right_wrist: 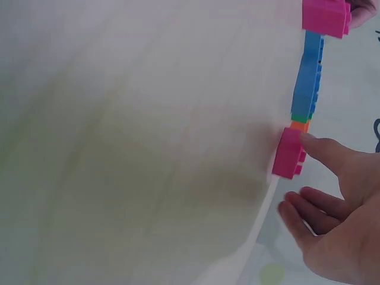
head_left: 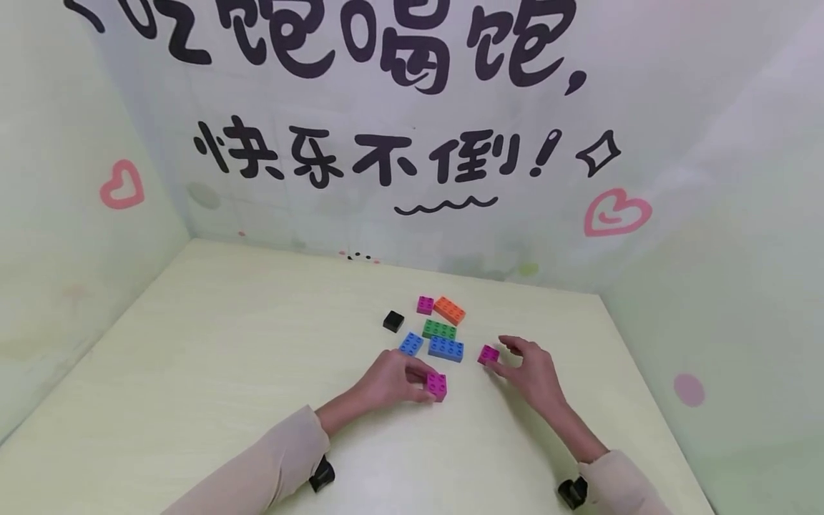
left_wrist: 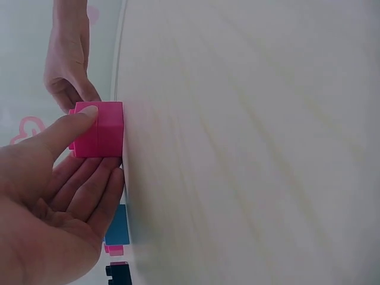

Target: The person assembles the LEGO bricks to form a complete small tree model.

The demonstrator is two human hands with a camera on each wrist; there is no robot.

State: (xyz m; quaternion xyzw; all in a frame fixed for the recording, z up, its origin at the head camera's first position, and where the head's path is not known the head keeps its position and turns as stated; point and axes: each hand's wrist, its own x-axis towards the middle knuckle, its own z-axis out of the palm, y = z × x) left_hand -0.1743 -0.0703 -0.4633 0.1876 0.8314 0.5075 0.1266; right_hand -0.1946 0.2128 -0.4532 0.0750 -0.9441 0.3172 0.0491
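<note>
My left hand (head_left: pixel 393 379) pinches a magenta toy brick (head_left: pixel 436 387) between thumb and fingers, low over the table. In the left wrist view the thumb presses one face of that brick (left_wrist: pixel 110 133), with the fingers along its far side. To the right, a second magenta brick (head_left: pixel 488 355) sits by my right hand (head_left: pixel 531 368). The right wrist view has the thumb against this brick (right_wrist: pixel 288 152), while the other fingers are spread away from it. Just beyond the left hand lie a small blue brick (head_left: pixel 410 344) and a longer blue brick (head_left: pixel 445 348).
Behind the blue bricks are a green brick (head_left: pixel 440 329), an orange brick (head_left: pixel 449 310) and another magenta brick (head_left: pixel 425 305). A black brick (head_left: pixel 393 321) lies to their left. Walls with lettering (head_left: pixel 386 157) enclose the pale table (head_left: pixel 193 343) at the back and sides.
</note>
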